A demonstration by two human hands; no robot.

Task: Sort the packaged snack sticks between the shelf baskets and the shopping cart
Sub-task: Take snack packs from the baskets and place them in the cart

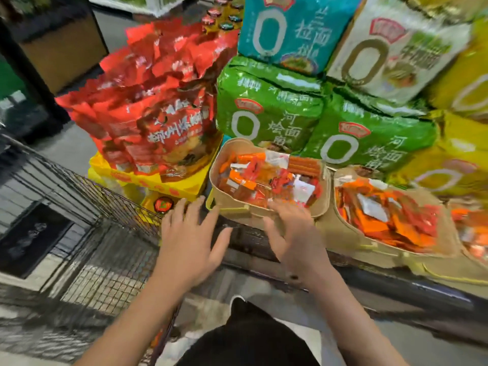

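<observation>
Snack sticks point(266, 178): orange/red packets piled loose in tan basket point(264, 207) on shelf edge, front-centre. 2nd basket point(351, 233) just to its right, also full of same packets; 3rd partly visible at far right edge. R hand point(293, 233) over near rim of first basket, fingers spread and straight, tips at the front packets, nothing gripped. L hand point(190, 233) left of basket, palm down, fingers splayed, holding nothing, above wire shopping cart point(87, 233) corner. Behind baskets: green noodle multipacks point(266, 107), teal + white packs stacked on top, yellow ones at right. Red bags point(158, 107) on yellow boxes to the left. Frame motion-blurred.
</observation>
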